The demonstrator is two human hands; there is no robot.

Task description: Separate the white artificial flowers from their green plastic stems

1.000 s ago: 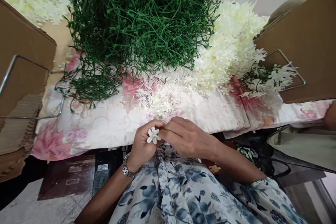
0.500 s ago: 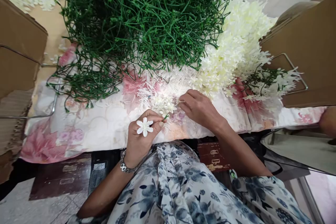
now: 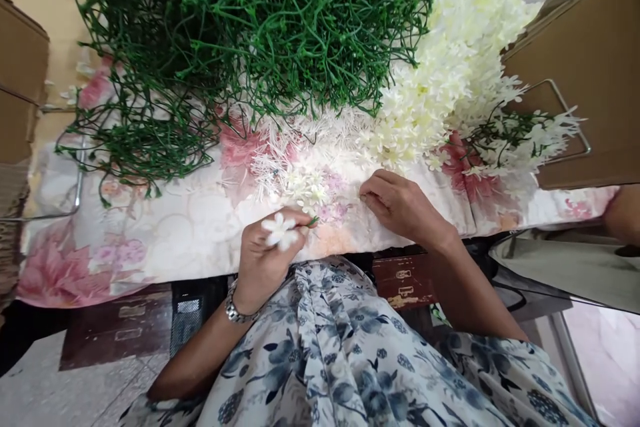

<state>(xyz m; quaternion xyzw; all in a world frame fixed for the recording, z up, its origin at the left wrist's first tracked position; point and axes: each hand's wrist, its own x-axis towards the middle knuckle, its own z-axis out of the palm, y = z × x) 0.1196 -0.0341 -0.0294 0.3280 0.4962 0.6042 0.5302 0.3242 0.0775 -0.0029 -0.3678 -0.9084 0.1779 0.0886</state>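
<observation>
My left hand (image 3: 265,260) is closed on an artificial flower stem. The stem's white five-or-so-petalled bloom (image 3: 279,232) shows on the left side of the fist, slightly blurred, and its green tip (image 3: 313,221) pokes out past the thumb. Over the cloth to the right, my right hand (image 3: 406,208) has its fingers curled and pressed together; whatever they may hold is hidden. Between and beyond both hands lie small loose white flower heads (image 3: 305,188), with white spiky sprigs (image 3: 267,172) just behind them.
A large heap of green plastic stems (image 3: 260,27) fills the back, with a smaller bunch (image 3: 140,147) at left. Cream-white petals (image 3: 440,80) are piled at right beside a white flower bunch (image 3: 530,143). Cardboard boxes (image 3: 585,73) flank the floral tablecloth (image 3: 190,227).
My right hand has drawn away to the right from the loose flower heads. My left hand keeps its hold on the flower stem. The whole view has shifted slightly.
</observation>
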